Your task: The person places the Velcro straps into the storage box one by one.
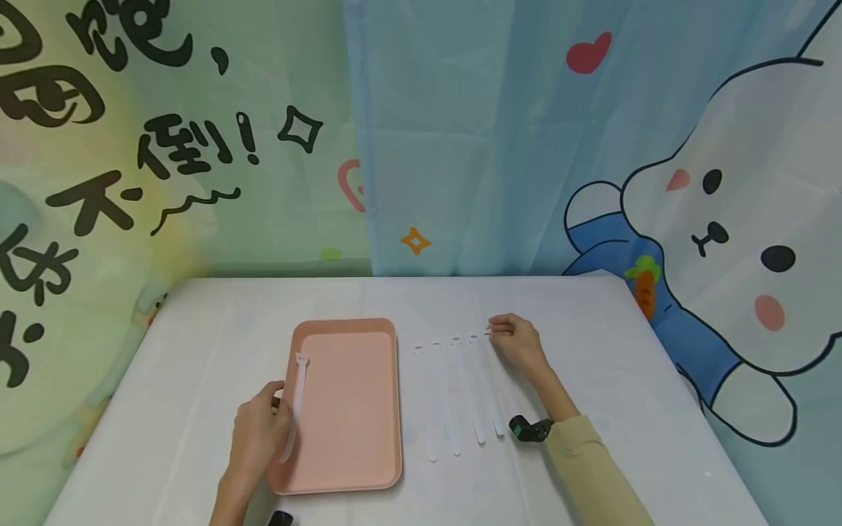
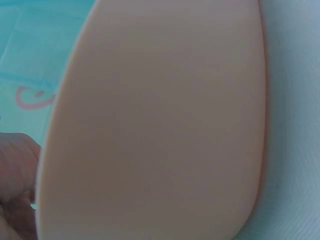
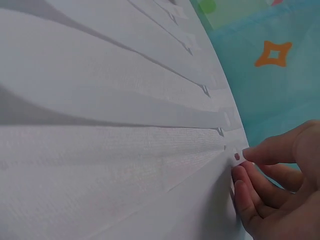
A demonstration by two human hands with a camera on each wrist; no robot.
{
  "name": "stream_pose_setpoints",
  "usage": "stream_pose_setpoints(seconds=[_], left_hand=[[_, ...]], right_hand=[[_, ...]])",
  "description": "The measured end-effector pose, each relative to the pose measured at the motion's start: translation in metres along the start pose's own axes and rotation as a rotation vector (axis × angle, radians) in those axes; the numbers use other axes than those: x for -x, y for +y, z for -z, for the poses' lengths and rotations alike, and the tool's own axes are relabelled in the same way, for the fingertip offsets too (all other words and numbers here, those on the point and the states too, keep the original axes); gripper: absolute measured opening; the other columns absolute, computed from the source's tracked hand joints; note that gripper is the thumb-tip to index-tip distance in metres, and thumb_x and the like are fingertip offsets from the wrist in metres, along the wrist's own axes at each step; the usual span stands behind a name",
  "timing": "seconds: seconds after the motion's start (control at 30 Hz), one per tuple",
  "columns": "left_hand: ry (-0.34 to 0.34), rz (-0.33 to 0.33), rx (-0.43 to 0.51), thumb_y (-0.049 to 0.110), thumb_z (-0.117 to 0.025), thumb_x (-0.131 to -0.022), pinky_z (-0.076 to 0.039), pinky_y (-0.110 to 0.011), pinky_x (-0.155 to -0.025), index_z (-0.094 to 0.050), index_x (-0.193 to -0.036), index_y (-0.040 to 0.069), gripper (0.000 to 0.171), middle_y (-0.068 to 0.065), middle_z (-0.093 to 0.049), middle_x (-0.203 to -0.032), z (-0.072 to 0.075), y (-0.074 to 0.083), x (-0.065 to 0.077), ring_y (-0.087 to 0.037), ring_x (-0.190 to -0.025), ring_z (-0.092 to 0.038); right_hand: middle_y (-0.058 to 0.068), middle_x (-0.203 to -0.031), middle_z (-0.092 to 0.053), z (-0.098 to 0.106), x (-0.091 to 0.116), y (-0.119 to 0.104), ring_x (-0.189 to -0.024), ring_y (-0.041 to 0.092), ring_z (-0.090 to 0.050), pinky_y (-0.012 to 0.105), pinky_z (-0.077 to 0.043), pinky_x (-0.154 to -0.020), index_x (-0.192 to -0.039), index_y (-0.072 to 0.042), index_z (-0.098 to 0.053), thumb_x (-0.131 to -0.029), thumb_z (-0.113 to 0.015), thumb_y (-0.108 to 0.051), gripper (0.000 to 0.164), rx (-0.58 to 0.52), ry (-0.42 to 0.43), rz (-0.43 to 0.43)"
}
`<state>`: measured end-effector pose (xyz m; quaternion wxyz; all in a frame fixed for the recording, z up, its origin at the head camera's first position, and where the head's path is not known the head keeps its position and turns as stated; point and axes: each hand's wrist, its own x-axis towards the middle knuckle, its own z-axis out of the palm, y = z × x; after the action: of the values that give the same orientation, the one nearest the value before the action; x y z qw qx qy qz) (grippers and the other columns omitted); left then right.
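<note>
A white strip with a wider head (image 1: 301,359) lies along the left side of the pink tray (image 1: 349,409). My left hand (image 1: 259,431) grips the tray's left rim with curled fingers, close beside that strip. In the left wrist view the tray wall hides most of this hand (image 2: 17,175). To the tray's right, several thin white strips (image 1: 479,394) lie side by side, hard to make out on the white cloth. At the far end of the rightmost one, my right hand (image 1: 520,343) pinches a white end with a small hole (image 3: 239,157) between thumb and finger.
A white cloth covers the table (image 1: 592,351). Behind its far edge hangs a printed curtain (image 1: 460,146) with a cartoon rabbit on the right. Small black wrist cameras sit on the right wrist (image 1: 530,429) and at the bottom by the left wrist (image 1: 281,519).
</note>
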<state>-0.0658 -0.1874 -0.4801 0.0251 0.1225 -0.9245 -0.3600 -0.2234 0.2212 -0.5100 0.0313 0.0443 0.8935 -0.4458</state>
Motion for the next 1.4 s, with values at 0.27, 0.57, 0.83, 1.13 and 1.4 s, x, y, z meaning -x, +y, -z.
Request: stream_pose_setpoints(seconds=[0.27, 0.57, 0.83, 1.13, 1.4], left_hand=[[0.0, -0.001, 0.001, 0.001, -0.055, -0.092, -0.053, -0.037, -0.055, -0.059, -0.13, -0.013, 0.04, -0.029, -0.072, -0.096, 0.0, -0.002, 0.0, -0.03, -0.071, -0.071], [0.012, -0.005, 0.003, 0.002, -0.055, -0.093, -0.051, -0.036, -0.054, -0.059, -0.13, -0.012, 0.04, -0.026, -0.072, -0.094, -0.001, -0.002, 0.001, -0.027, -0.069, -0.069], [0.022, -0.006, 0.0, 0.002, -0.054, -0.093, -0.051, -0.036, -0.054, -0.059, -0.13, -0.012, 0.04, -0.027, -0.072, -0.094, -0.003, -0.002, 0.002, -0.027, -0.068, -0.069], [0.014, -0.01, 0.005, 0.003, -0.055, -0.094, -0.051, -0.037, -0.054, -0.058, -0.131, -0.012, 0.04, -0.028, -0.072, -0.096, -0.003, -0.002, 0.002, -0.028, -0.069, -0.069], [0.018, -0.009, 0.003, 0.003, -0.055, -0.093, -0.051, -0.036, -0.054, -0.059, -0.131, -0.012, 0.04, -0.027, -0.072, -0.095, -0.003, -0.003, 0.002, -0.027, -0.069, -0.068]], right_hand=[[0.02, -0.111, -0.069, -0.001, 0.002, 0.0, -0.102, 0.031, -0.064, 0.041, -0.05, -0.089, -0.122, 0.003, -0.068, -0.093, -0.061, 0.0, 0.03, 0.03, 0.009, 0.014], [0.019, -0.11, -0.071, -0.001, 0.01, -0.001, -0.101, 0.031, -0.065, 0.033, -0.052, -0.083, -0.117, 0.001, -0.072, -0.094, -0.062, -0.002, 0.025, -0.003, 0.048, 0.03], [0.018, -0.115, -0.073, 0.004, 0.015, -0.002, -0.098, 0.027, -0.065, 0.024, -0.053, -0.076, -0.119, -0.002, -0.075, -0.097, -0.064, -0.011, 0.025, -0.014, 0.036, -0.013], [0.019, -0.112, -0.073, 0.009, 0.02, -0.001, -0.094, 0.024, -0.069, 0.026, -0.057, -0.075, -0.119, -0.001, -0.074, -0.1, -0.065, -0.013, 0.024, -0.06, 0.024, 0.035], [0.021, -0.114, -0.071, 0.02, 0.025, -0.007, -0.091, 0.029, -0.07, 0.032, -0.06, -0.074, -0.121, -0.001, -0.072, -0.101, -0.065, -0.015, 0.026, -0.102, 0.02, 0.061]])
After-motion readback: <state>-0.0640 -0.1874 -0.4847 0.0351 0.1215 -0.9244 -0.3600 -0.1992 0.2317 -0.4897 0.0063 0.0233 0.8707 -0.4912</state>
